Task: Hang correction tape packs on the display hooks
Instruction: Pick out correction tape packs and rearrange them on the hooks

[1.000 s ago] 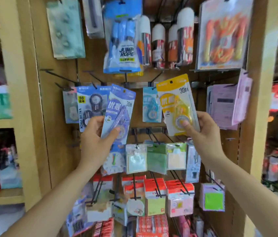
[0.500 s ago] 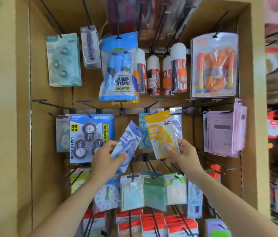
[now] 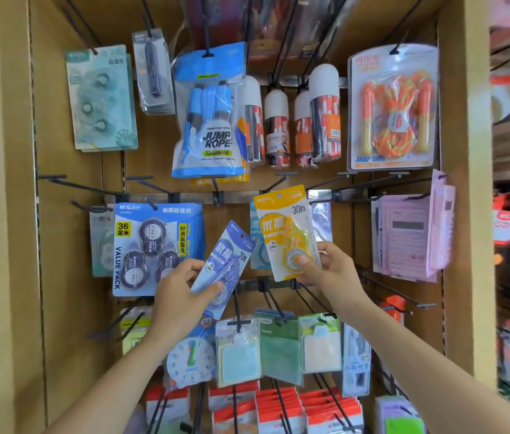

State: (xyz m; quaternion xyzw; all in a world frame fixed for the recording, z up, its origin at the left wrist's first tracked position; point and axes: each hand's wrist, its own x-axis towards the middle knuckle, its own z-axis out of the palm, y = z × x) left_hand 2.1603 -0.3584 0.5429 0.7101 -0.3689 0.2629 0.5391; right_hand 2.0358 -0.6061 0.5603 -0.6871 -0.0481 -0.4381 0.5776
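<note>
Now the yellow pack (image 3: 282,228), pinched by the right hand (image 3: 335,274), has been raised over the rail (image 3: 191,198); the blue pack (image 3: 227,255) is kept tilted in the left hand (image 3: 175,302).

The left hand (image 3: 177,297) grips a lilac-blue plastic correction tape pack (image 3: 227,258) tilted toward one o'clock. At its two o'clock, the right hand (image 3: 333,274) pinches an upright yellow plastic correction tape pack (image 3: 280,227). A blue cardboard value pack (image 3: 153,245) hangs at the left hand's eleven o'clock.
</note>
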